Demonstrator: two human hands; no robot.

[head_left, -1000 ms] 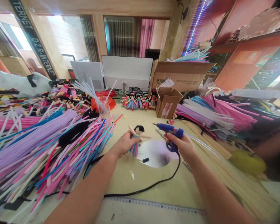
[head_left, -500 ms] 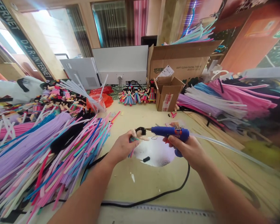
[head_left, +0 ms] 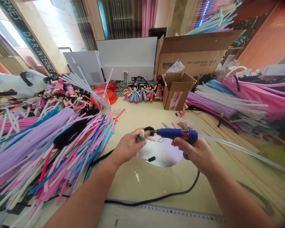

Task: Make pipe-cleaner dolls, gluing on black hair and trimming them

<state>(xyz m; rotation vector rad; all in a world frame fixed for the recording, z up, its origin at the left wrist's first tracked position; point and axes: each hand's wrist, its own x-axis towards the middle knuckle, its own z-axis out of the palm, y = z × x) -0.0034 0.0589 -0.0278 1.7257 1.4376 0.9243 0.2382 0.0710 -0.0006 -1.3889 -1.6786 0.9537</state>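
Note:
Between the fingers of my left hand (head_left: 129,146) is a small pipe-cleaner doll (head_left: 147,134) with black hair and pale limbs, partly hidden by the fingers. My right hand (head_left: 196,150) is wrapped round the handle of a blue hot glue gun (head_left: 178,134). The gun's metal nozzle points left and meets the doll's black hair; whether it touches or is just in front, I cannot tell. A long clear glue stick (head_left: 228,142) runs out of the gun's back. Below lies a silvery round mat (head_left: 167,156) with a short black fuzzy piece (head_left: 151,159) on it.
Many coloured pipe cleaners (head_left: 68,158) cover the left side. More bundles (head_left: 228,98) lie at the right. Finished dolls (head_left: 142,92) stand at the back beside a small cardboard box (head_left: 177,95). The black power cord (head_left: 156,199) curves across the front near a ruler (head_left: 180,212).
The view has shifted slightly, so everything sits a little to the right. The doll has turned a little in my left hand, with the gun's nozzle still at its head.

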